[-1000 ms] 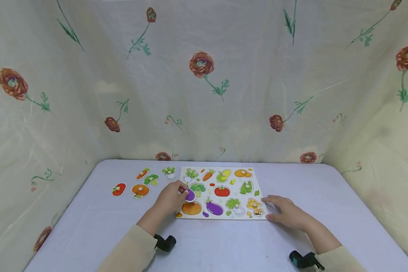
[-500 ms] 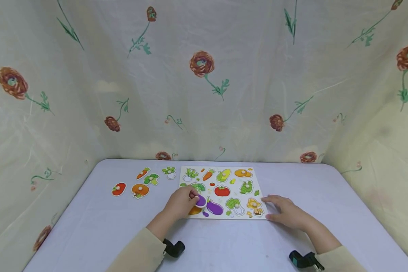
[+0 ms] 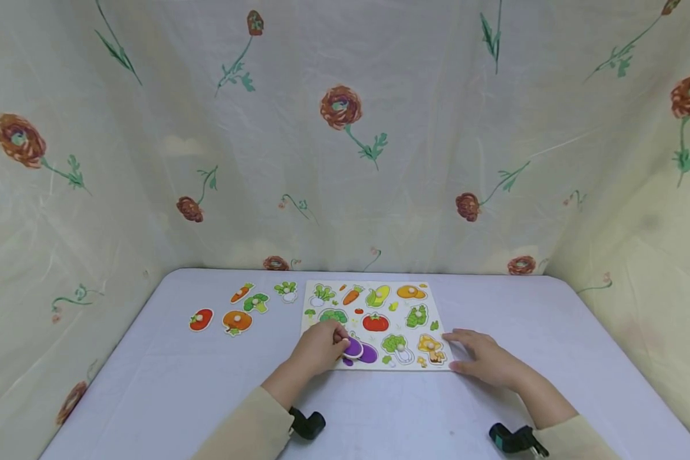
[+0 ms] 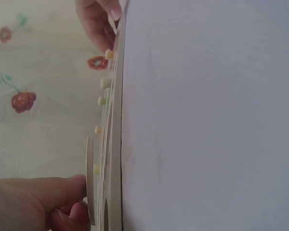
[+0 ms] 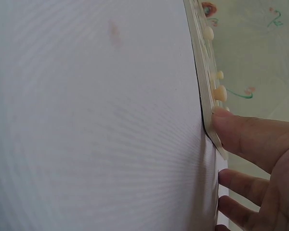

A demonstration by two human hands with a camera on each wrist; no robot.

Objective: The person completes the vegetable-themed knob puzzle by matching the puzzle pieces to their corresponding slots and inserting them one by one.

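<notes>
Between thumb and fingers my left hand pinches a purple eggplant puzzle piece. The piece hovers just over the eggplant picture on the white vegetable puzzle board. In the left wrist view the held piece appears edge-on, a small gap away from the board. My right hand rests at the board's right edge with fingers extended. The right wrist view has its thumb touching the board's corner.
Left of the board lie loose knobbed pieces: a tomato, a pumpkin, a broccoli, a carrot and a white radish. Knobbed mushroom and cabbage pieces sit in the board. Flowered cloth surrounds the table.
My left hand has carried the eggplant piece rightward and toward me, from beside the broccoli picture, across the pumpkin picture, to over the eggplant picture. The right hand stays put.
</notes>
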